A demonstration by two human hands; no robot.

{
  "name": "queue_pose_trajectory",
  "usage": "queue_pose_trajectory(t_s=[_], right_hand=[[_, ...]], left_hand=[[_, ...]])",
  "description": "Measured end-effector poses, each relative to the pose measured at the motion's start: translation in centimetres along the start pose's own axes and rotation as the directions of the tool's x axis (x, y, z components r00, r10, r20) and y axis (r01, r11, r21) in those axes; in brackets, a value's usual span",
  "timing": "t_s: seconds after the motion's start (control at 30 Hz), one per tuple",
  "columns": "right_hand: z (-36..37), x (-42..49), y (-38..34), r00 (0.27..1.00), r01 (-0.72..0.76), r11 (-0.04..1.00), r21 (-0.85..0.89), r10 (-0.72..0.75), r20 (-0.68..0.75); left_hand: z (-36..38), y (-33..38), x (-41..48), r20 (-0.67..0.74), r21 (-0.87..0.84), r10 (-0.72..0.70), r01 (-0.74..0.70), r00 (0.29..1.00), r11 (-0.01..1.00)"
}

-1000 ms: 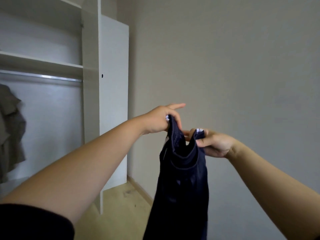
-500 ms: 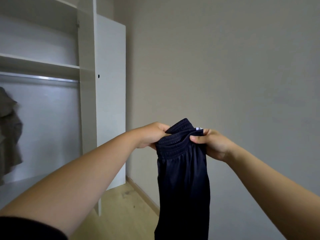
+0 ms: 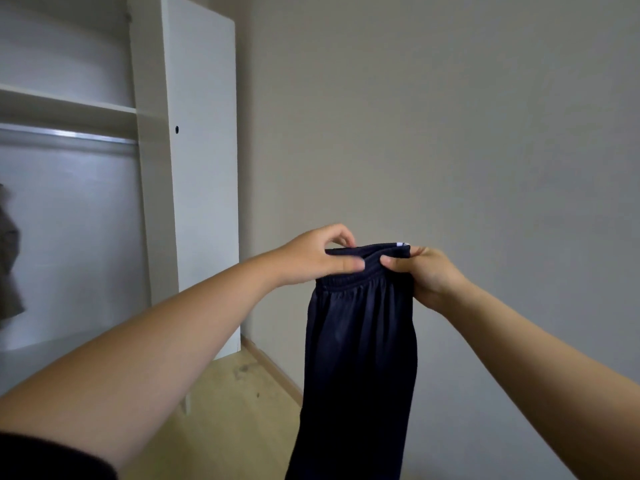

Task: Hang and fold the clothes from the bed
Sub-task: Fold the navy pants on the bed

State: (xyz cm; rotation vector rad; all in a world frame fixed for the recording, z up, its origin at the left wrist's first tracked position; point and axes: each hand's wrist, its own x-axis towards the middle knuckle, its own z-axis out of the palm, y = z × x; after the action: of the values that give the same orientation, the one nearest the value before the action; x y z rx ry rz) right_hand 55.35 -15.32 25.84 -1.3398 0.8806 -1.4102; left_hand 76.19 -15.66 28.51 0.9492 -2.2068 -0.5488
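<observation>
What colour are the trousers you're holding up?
Dark navy blue trousers, plain, with a tiny white bit at the waistband top. The head view shows it.

To the right of the white wardrobe (image 3: 194, 168), the navy bottoms (image 3: 360, 341) are running out of the lower edge. Their legs are ending unseen, so it is not showing whether they are shorts or trousers. Their waistband is hiding the fingers of the right hand (image 3: 422, 271) behind it, and some fingers of the left hand (image 3: 311, 258) too. A white scrap (image 3: 401, 243) at the waistband's top is showing too small to read. Inside the wardrobe, a grey-brown hanging garment (image 3: 8, 258) is being cut by the left edge, and so is the rail (image 3: 69, 136) above it. The wardrobe's top is passing out of the upper edge. Below the wardrobe, a dark sleeve (image 3: 52, 459) is being cropped at the corner.
</observation>
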Motion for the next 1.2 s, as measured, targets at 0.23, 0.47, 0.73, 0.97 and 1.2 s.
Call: queue_pose_trajectory(t_s=[0.23, 0.47, 0.73, 0.97, 1.2], right_hand=[[-0.1, 0.0, 0.5, 0.993, 0.077, 0.994, 0.076, -0.070, -0.093], [-2.2, -0.2, 0.7, 0.999, 0.000, 0.993, -0.116, 0.004, 0.035], [-3.2, 0.1, 0.2, 1.000, 0.002, 0.952, -0.306, 0.005, 0.019], [-3.6, 0.2, 0.0, 0.995, -0.026, 1.000, -0.006, 0.025, -0.092], [-3.7, 0.7, -0.5, 0.967, 0.161, 0.911, -0.379, -0.223, -0.125]], left_hand=[[2.2, -1.3, 0.5, 0.085, 0.193, 0.060, -0.075, 0.995, 0.978], [1.7, -1.9, 1.1, 0.179, 0.267, -0.056, 0.006, 0.982, 0.964], [1.9, -2.7, 2.3, -0.147, 0.110, -0.070, 0.086, 0.987, 0.990], [2.0, -2.9, 3.5, -0.268, 0.035, -0.038, 0.049, 0.963, 0.998], [1.3, -3.2, 4.3, -0.261, 0.226, 0.027, 0.034, 0.965, 0.973]])
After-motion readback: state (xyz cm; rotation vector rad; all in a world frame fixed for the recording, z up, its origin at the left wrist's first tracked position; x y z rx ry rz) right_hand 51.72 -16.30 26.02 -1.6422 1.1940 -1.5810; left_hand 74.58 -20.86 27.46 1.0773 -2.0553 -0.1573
